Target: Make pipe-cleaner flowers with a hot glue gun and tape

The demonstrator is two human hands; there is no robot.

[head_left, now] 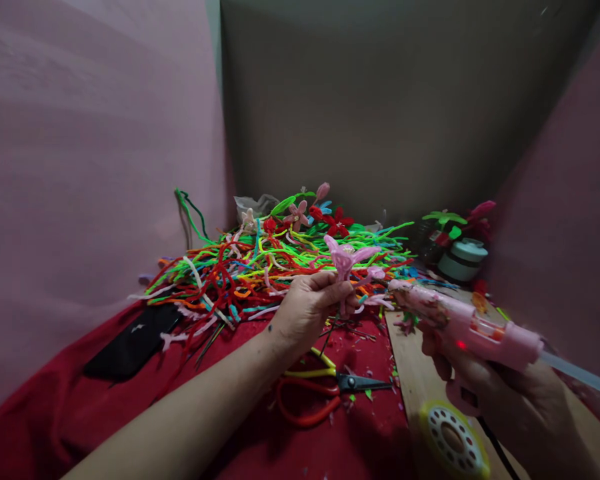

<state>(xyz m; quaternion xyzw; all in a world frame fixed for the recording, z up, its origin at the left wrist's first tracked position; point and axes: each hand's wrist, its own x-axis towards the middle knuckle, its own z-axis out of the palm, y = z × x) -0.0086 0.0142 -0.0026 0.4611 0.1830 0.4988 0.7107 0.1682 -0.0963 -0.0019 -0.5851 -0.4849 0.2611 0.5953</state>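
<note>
My left hand [307, 308] is closed around the stem of a pink pipe-cleaner flower [347, 257], holding it upright above the red cloth. My right hand [500, 387] grips a pink hot glue gun [473, 327] with a clear glue stick poking out of its back. The gun's nozzle points left, a short way from the flower's base. A red light glows on the gun's body.
A big pile of coloured pipe cleaners [260, 267] with finished flowers [330, 220] lies behind. Red-handled scissors [325, 390] and a black phone [130, 343] rest on the red cloth [80, 400]. A wooden board [417, 373], a yellow tape roll [453, 440] and a small jar [463, 260] sit at right.
</note>
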